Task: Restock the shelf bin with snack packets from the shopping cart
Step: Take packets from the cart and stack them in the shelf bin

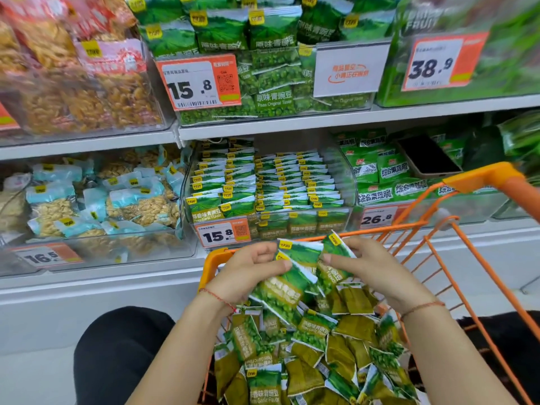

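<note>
Both hands hover over an orange shopping cart [479,276] holding a heap of green pea snack packets [309,355]. My left hand [251,270] grips a small stack of these packets [287,283] from the left. My right hand [377,267] pinches one more packet [333,260] against that stack. Straight ahead on the lower shelf stands a clear shelf bin [344,188] with neat upright rows of the same green packets [263,182] and a 15.8 price tag [223,233].
Left of the bin sits a clear bin of blue-topped nut packets [96,200]; right of it, green mixed-vegetable crisps [388,182] with a dark phone [426,156] lying on them. An upper shelf [321,121] of more snack bins overhangs. My dark-clad knees flank the cart.
</note>
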Tool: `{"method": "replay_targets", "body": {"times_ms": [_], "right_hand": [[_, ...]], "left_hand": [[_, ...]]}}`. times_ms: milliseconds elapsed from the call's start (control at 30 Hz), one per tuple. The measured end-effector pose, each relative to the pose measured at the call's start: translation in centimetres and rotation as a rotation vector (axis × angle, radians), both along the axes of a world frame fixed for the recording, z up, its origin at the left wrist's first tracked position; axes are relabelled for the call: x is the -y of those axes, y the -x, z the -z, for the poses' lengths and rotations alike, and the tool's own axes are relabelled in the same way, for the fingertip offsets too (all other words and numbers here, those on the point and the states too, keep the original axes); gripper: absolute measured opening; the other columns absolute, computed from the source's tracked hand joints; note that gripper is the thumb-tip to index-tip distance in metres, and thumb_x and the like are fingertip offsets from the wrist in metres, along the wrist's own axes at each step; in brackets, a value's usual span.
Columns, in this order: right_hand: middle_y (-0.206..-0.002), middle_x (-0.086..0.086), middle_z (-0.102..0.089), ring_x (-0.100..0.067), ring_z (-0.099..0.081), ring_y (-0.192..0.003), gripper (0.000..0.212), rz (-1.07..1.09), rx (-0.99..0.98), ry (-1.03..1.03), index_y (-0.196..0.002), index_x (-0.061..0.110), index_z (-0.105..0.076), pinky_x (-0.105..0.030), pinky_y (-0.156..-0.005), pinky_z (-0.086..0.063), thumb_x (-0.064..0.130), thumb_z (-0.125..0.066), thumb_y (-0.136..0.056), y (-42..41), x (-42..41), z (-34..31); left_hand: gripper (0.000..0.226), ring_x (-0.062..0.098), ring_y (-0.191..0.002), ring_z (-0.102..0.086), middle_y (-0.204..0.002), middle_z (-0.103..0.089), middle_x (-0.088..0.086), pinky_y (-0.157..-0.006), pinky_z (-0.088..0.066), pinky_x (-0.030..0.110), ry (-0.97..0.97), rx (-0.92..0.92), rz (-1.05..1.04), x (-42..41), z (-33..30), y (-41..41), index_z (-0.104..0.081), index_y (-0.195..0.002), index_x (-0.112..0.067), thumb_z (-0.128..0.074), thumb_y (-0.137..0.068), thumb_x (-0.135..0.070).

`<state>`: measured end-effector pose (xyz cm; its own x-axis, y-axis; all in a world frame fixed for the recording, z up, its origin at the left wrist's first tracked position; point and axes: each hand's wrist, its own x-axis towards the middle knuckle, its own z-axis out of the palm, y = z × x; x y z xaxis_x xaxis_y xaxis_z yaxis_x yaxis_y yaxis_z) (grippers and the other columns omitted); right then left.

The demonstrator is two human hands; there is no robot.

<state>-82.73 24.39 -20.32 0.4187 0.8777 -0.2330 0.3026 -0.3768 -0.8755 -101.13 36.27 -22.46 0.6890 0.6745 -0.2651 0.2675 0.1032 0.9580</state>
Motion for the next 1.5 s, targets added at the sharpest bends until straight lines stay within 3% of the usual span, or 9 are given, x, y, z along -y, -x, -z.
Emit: {"method": "replay_targets", "body": {"times_ms": [100, 233, 367, 467, 667, 967, 1133, 1300, 1500], "right_hand": [[-0.097, -0.002, -0.071, -0.011, -0.066, -0.088, 0.02, 0.152, -0.322, -0.111, -0.099, 0.018, -0.069, -0.029, -0.067, -0.056, 0.03, -0.07, -0.083, 1.0, 0.0, -0.1], [-0.098, -0.004, -0.074, -0.02, -0.069, -0.089, 0.029, 0.253, -0.62, -0.172, -0.109, 0.013, -0.067, -0.038, -0.082, -0.056, 0.03, -0.066, -0.086, 2.0, -0.5, 0.1], [-0.081, 0.0, -0.074, -0.009, -0.07, -0.072, 0.022, 0.259, -0.995, -0.292, -0.108, 0.011, -0.063, -0.026, -0.061, -0.056, 0.022, -0.059, -0.089, 2.4, -0.6, -0.3], [-0.092, -0.001, -0.07, -0.016, -0.068, -0.09, 0.013, 0.204, -1.166, -0.369, -0.091, 0.012, -0.058, -0.04, -0.077, -0.059, 0.013, -0.063, -0.079, 2.7, -0.6, -0.2], [-0.137, -0.007, -0.051, -0.027, -0.049, -0.125, 0.078, 0.281, -0.918, -0.301, -0.139, 0.009, -0.04, -0.04, -0.075, -0.059, 0.035, -0.071, -0.073, 3.2, -0.9, 0.1], [-0.083, 0.015, -0.072, 0.004, -0.067, -0.075, 0.005, 0.21, -0.665, -0.348, -0.094, 0.028, -0.058, -0.04, -0.075, -0.053, 0.025, -0.058, -0.09, 4.0, -0.3, -0.6], [-0.118, 0.003, -0.06, -0.012, -0.056, -0.112, 0.022, 0.207, -0.656, -0.268, -0.108, 0.021, -0.058, -0.033, -0.062, -0.056, 0.029, -0.062, -0.088, 4.4, -0.6, 0.5], [-0.095, -0.006, -0.071, -0.017, -0.069, -0.079, 0.015, 0.148, -0.919, -0.302, -0.105, 0.014, -0.059, -0.037, -0.063, -0.057, 0.02, -0.051, -0.094, 5.3, -1.1, 0.3], [-0.111, -0.014, -0.064, -0.024, -0.06, -0.095, 0.02, 0.026, -1.012, -0.362, -0.089, 0.016, -0.068, -0.042, -0.082, -0.055, 0.009, -0.065, -0.071, 5.1, -1.0, 0.4]], "left_hand": [[0.072, 0.02, -0.114, -0.059, -0.126, -0.06, 0.013, -0.105, -0.041, 0.036, 0.094, 0.137, -0.119, 0.8, -0.7, -0.9, -0.05, -0.127, -0.007, -0.08, -0.066, -0.033], [0.025, 0.007, -0.098, -0.059, -0.118, -0.061, 0.01, -0.086, -0.044, 0.017, 0.004, 0.133, -0.197, 1.6, -1.4, -2.2, -0.049, -0.107, -0.022, -0.065, -0.087, -0.019], [0.036, 0.011, -0.104, -0.056, -0.121, -0.059, 0.005, -0.082, -0.043, 0.012, -0.105, 0.152, -0.268, 1.9, -1.9, -2.6, -0.048, -0.123, -0.014, -0.061, -0.09, -0.021], [0.039, -0.002, -0.093, -0.056, -0.101, -0.06, -0.012, -0.074, -0.043, 0.005, -0.179, 0.189, -0.387, 2.5, -2.1, -2.7, -0.049, -0.126, -0.011, -0.061, -0.09, -0.022], [0.025, 0.004, -0.095, -0.057, -0.097, -0.06, -0.009, -0.078, -0.043, 0.009, -0.283, 0.132, -0.399, 3.0, -1.9, -2.7, -0.057, -0.109, -0.02, -0.068, -0.086, -0.021], [0.042, -0.007, -0.076, -0.06, -0.085, -0.064, -0.013, -0.068, -0.045, 0.007, -0.439, 0.121, -0.452, 3.4, -3.1, -2.7, -0.056, -0.114, -0.027, -0.077, -0.077, -0.025], [0.048, -0.013, -0.077, -0.061, -0.078, -0.064, -0.009, -0.061, -0.042, 0.0, -0.098, 0.33, -0.656, 3.2, -3.3, -3.1, -0.048, -0.121, -0.012, -0.074, -0.081, -0.014], [0.04, -0.026, -0.061, -0.051, -0.081, -0.065, -0.002, -0.057, -0.037, -0.003, -0.092, 0.369, -0.757, 3.9, -3.1, -4.7, -0.046, -0.118, -0.01, -0.069, -0.085, -0.01], [0.033, -0.01, -0.072, -0.059, -0.088, -0.067, 0.003, -0.064, -0.04, 0.004, -0.199, 0.345, -0.842, 4.3, -2.6, -5.0, -0.049, -0.114, -0.015, -0.067, -0.087, -0.02]]}}
